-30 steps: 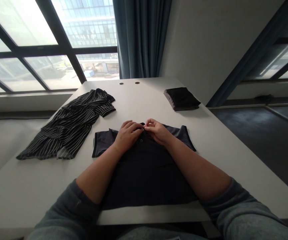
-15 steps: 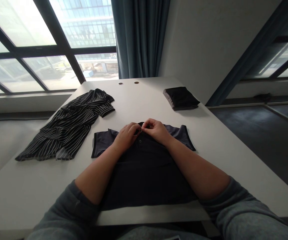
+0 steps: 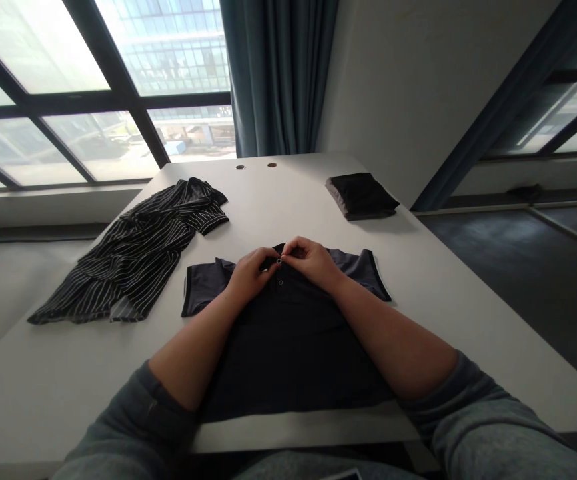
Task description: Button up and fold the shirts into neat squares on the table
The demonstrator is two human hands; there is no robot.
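Observation:
A dark navy polo shirt [image 3: 288, 340] lies flat and face up on the white table [image 3: 443, 287], collar away from me. My left hand [image 3: 249, 273] and my right hand [image 3: 309, 259] meet at its button placket just below the collar. Both pinch the fabric around the top button, fingers curled. A second button [image 3: 281, 283] shows just below my fingers. The short sleeves spread out to either side.
A crumpled black shirt with white stripes [image 3: 138, 250] lies on the table's left side. A folded dark garment [image 3: 361, 195] sits at the far right near the wall. Windows and a blue curtain [image 3: 275, 73] stand behind the table; two cable holes mark its far edge.
My fingers have drawn closer together at the top button of the placket. Neither the shirt nor my arms have shifted otherwise.

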